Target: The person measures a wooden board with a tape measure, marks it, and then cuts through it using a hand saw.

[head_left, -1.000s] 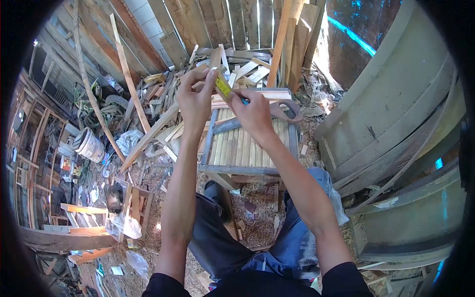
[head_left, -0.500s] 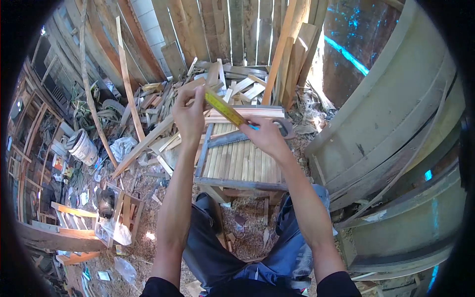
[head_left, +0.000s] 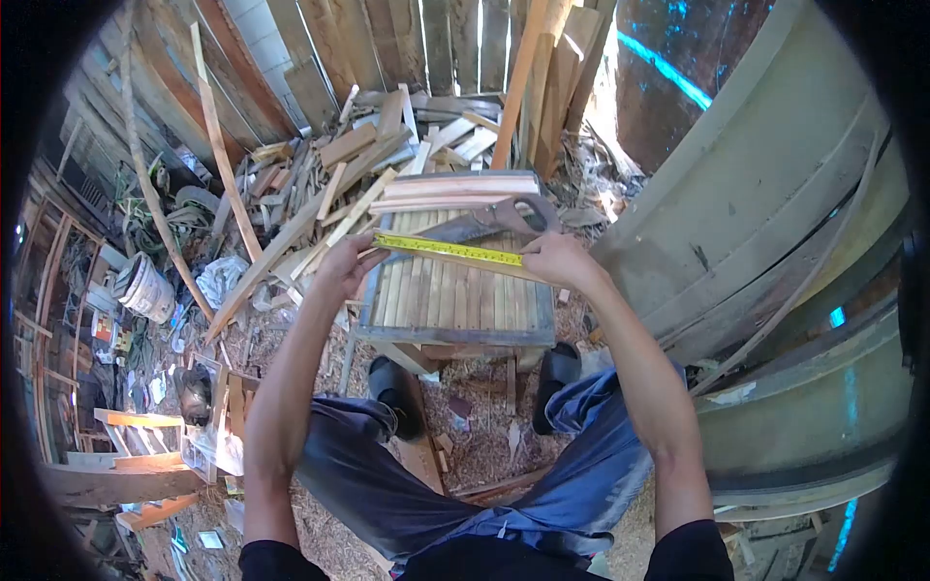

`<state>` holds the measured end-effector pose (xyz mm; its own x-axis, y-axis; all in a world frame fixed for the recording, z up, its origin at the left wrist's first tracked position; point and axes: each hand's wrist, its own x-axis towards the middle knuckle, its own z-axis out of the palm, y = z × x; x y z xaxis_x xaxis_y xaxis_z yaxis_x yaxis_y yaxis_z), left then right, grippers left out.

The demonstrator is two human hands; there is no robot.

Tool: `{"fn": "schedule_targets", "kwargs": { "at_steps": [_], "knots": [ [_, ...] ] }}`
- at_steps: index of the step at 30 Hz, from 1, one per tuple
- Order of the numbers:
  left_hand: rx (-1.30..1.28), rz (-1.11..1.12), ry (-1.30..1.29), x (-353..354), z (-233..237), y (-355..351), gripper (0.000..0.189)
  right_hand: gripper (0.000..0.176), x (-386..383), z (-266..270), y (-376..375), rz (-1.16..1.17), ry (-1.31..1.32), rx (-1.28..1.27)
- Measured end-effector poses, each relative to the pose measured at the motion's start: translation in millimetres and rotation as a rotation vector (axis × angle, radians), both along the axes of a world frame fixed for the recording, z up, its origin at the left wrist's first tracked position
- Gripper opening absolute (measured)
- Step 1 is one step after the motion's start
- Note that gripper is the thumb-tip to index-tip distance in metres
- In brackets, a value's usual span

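Observation:
A yellow measuring tape (head_left: 448,249) stretches almost level between my two hands, above a slatted wooden bench (head_left: 455,300). My left hand (head_left: 346,263) is closed on the tape's left end, with finger and thumb pinching it. At the other end, my right hand (head_left: 557,259) is closed around the tape, hiding its case. What looks like a thin wooden edge shows just under the tape near the right hand. Behind the tape, a handsaw (head_left: 475,224) lies on the bench, its handle toward the right. Reddish wood strips (head_left: 455,191) rest along the bench's far side.
A heap of wood offcuts (head_left: 378,145) lies behind the bench against the plank wall. Long poles lean at the left near a white bucket (head_left: 148,290). Large curved panels (head_left: 746,213) stand close on the right. My feet in dark sandals (head_left: 395,392) flank the bench's front.
Both hands have come down and farther apart. The tape has gone from a steep slant to nearly level, with more of it showing between them. My knees have spread wider.

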<state>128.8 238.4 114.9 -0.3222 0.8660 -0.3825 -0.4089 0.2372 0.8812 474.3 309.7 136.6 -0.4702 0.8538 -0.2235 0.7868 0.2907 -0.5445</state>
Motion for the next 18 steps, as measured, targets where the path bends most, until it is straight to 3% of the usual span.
{"fn": "schedule_targets", "kwargs": {
  "at_steps": [3,5,11,13,15,17,18],
  "knots": [
    [-0.134,-0.185,0.169,-13,-12,-9,0.026,0.033,1,-15,9,0.056,-0.096,-0.044],
    [-0.320,-0.405,0.455,-22,-13,-13,0.027,0.032,-2,-21,12,0.071,-0.139,-0.064],
    [-0.392,-0.442,0.698,-26,-38,-19,0.025,0.028,-18,-38,12,0.196,-0.209,-0.058],
    [-0.422,-0.544,1.138,-12,-27,-23,0.028,0.026,-21,-45,13,0.204,-0.255,-0.086],
    [-0.357,-0.576,1.262,-6,-32,-24,0.034,0.026,-24,-49,13,0.183,-0.282,-0.084],
    [-0.067,-0.692,1.356,-3,-35,-24,0.037,0.025,-24,-52,16,0.164,-0.306,-0.077],
    [-0.119,-0.782,1.209,4,-20,-23,0.044,0.025,-25,-52,18,0.159,-0.308,-0.104]
  ]
}}
